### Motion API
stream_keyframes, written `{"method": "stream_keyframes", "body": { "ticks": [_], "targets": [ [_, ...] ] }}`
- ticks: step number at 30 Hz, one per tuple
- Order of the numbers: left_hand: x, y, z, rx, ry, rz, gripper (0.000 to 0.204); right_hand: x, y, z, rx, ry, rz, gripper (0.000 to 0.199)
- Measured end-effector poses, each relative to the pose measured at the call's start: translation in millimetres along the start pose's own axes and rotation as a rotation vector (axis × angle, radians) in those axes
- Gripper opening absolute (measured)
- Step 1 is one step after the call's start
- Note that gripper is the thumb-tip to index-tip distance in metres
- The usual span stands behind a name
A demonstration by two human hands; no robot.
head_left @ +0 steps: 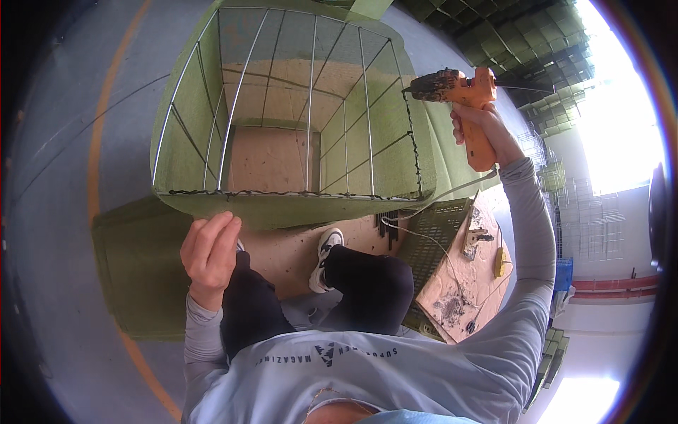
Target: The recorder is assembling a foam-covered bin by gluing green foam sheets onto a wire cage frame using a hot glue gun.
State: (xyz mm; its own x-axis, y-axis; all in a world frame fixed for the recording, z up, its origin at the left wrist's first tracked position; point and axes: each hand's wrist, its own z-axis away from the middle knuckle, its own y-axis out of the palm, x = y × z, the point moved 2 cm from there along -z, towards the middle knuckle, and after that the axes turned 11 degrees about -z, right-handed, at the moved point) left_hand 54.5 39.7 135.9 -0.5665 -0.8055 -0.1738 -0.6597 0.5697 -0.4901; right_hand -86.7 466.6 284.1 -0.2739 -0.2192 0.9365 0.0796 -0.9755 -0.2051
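A box-shaped wire frame (311,92) stands before me with green fabric (296,210) around it. Dark, lumpy glue beads (417,159) run along its right and near edges. My right hand (494,127) grips an orange glue gun (479,147) by its handle, with a finger near the trigger. Its blackened nozzle points left at the frame's right edge; whether it touches is hard to tell. At the near edge, toward the left corner, my left hand (208,258) is closed, fingertips and thumb pinching the fabric's rim. Cardboard (272,159) shows through the wires at the bottom.
A green plastic crate (434,233) with a stained cardboard sheet (487,272) on it stands at my right, a cord crossing it. Dark sticks (388,232) lie beside it. A green fabric box (141,275) lies left; stacked green boxes (508,56) stand far right.
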Motion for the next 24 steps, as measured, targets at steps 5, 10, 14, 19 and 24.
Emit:
{"method": "stream_keyframes", "body": {
  "ticks": [5, 10, 14, 19, 24],
  "targets": [
    [1, 0, 1, 0.003, 0.000, 0.003, 0.024, 1, 0, -8, -0.016, -0.007, -0.007, 0.021],
    [0, 0, 1, 0.000, -0.001, 0.004, 0.026, 2, 0, -14, -0.022, -0.009, -0.006, 0.021],
    [-1, -1, 1, -0.003, -0.002, 0.011, 0.026, 0, -6, -21, -0.026, -0.007, -0.018, 0.021],
    [-1, 0, 3, -0.003, 0.001, 0.013, 0.026, -2, -5, -24, -0.056, -0.022, -0.033, 0.021],
    [2, 0, 0, -0.004, -0.003, 0.020, 0.027, -3, -3, -12, -0.074, 0.015, -0.026, 0.020]
  ]
}}
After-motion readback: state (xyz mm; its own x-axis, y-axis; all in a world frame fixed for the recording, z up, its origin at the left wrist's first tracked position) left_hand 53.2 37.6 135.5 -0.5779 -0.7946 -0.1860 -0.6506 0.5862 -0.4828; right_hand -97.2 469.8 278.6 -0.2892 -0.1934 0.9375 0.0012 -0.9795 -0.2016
